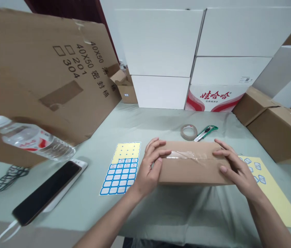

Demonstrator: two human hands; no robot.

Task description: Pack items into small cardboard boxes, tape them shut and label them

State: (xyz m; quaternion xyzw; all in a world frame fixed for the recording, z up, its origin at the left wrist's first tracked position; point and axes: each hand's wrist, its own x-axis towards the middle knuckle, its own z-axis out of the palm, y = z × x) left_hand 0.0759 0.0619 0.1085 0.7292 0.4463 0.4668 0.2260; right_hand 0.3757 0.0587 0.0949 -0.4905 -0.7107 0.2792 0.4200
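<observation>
Between my two hands is a brown cardboard box (194, 172), with a strip of clear tape (184, 155) across its top seam. My left hand (149, 168) grips its left end, fingers on top and thumb on the near side. On the right end, my right hand (234, 168) holds it the same way. A sheet of blue-bordered labels (121, 172), partly peeled to yellow backing, lies left of the box. Beyond the box are a roll of tape (189, 132) and a green utility knife (206, 132). A yellow sheet with a few labels (269, 182) lies partly behind my right forearm.
At the left are a water bottle (35, 139), a black phone (47, 193) on a white object with a white cable, and a dark coiled cord (8, 177). A large carton (42, 69) stands behind them. White boxes (161, 44) line the back; brown boxes (277, 127) stand right.
</observation>
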